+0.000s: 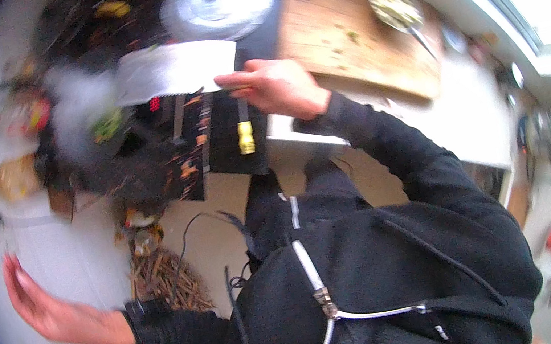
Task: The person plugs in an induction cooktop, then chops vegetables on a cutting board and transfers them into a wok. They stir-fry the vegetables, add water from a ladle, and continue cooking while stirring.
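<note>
My right hand (285, 84) holds a broad, rectangular, pale metal blade (177, 70), probably a cleaver, by its right end. The blade is held flat over a black stove top, with a bit of green near its far edge. Left of the blade, steam (77, 96) rises around green vegetable pieces (107, 125); the pan under them is blurred. My left hand (48, 311) is raised at the far left, before a pale wall, fingers close together. A thin blurred shape shows above its fingertips, and whether the hand holds it is unclear.
A round metal lid (218, 2) lies behind the blade. A yellow-handled tool (246, 138) rests on the stove's black surface (229, 158). To the right are a wooden board (330, 13) and a bowl of chopped pale food (394, 6). Wood sticks (167, 279) are piled on the floor.
</note>
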The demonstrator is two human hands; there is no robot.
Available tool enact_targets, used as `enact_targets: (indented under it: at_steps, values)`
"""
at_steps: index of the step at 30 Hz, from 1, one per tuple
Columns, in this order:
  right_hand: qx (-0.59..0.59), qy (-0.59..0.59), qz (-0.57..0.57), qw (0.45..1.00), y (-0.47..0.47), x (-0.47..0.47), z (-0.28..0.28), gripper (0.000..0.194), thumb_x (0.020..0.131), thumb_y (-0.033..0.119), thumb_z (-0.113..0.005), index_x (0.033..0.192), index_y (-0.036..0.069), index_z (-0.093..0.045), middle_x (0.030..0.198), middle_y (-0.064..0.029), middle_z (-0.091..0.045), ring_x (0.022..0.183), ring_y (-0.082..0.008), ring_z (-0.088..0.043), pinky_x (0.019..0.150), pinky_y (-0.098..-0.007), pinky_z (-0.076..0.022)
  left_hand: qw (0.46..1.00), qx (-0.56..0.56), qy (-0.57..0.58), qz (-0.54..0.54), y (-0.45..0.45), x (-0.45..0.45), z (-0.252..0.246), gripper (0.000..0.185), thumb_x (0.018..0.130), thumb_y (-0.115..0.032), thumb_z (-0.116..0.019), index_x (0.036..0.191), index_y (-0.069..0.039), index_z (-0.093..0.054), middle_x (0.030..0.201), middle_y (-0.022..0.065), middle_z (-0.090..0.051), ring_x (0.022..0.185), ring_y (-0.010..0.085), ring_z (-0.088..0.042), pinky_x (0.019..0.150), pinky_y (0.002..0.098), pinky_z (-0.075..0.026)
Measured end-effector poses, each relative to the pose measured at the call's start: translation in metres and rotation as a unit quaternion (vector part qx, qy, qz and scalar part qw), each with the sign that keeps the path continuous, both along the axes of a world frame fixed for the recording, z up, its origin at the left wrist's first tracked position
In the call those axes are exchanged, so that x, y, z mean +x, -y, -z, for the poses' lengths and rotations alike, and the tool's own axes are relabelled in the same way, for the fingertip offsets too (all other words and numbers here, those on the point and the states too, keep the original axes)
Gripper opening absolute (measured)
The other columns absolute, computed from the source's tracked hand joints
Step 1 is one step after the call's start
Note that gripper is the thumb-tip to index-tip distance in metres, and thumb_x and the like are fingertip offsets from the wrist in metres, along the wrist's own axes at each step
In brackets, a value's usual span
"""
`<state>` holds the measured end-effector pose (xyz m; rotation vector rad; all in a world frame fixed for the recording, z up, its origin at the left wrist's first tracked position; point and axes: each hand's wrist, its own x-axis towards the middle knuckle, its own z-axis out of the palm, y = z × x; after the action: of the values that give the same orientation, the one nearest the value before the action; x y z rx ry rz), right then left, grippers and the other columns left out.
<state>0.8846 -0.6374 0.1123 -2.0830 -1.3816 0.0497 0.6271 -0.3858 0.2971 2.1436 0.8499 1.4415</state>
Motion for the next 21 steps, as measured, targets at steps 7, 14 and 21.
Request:
enact_targets:
  at_steps: [7,14,21]
  values:
    - [-0.039,-0.007,0.099,0.994,0.196,0.024,0.029,0.036,0.087,0.024,-0.058,0.123,0.026,-0.057,0.074,-0.0095,-0.053,0.06,-0.0235,-0.057,0.052,-0.0347,-0.0476,0.918,-0.288,-0.126,0.242,0.162,0.122,0.106,0.021,0.088,-0.009,-0.059,0.108,0.0,-0.062,0.107,0.0091,-0.063,0.093,0.0146,-0.06,0.081,0.0246,-0.048]
    - [-0.178,-0.017,0.256,0.95,0.388,0.047,0.077,0.035,0.083,0.019,-0.061,0.118,0.025,-0.062,0.073,-0.0076,-0.052,0.062,-0.0232,-0.057,0.055,-0.0353,-0.048,0.767,-0.356,-0.354,0.4,0.294,0.272,0.322,0.036,0.078,-0.014,-0.073,0.109,-0.001,-0.059,0.101,0.0103,-0.064,0.084,0.0141,-0.062,0.074,0.0271,-0.05]
    - [-0.268,0.01,0.304,0.914,0.458,0.065,0.099,0.035,0.084,0.018,-0.061,0.118,0.027,-0.061,0.072,-0.007,-0.051,0.059,-0.0223,-0.056,0.054,-0.0343,-0.0472,0.838,-0.089,-0.397,0.362,0.36,0.337,0.396,0.034,0.069,-0.011,-0.076,0.095,-0.001,-0.056,0.088,0.0131,-0.06,0.077,0.0251,-0.06,0.07,0.0356,-0.05]
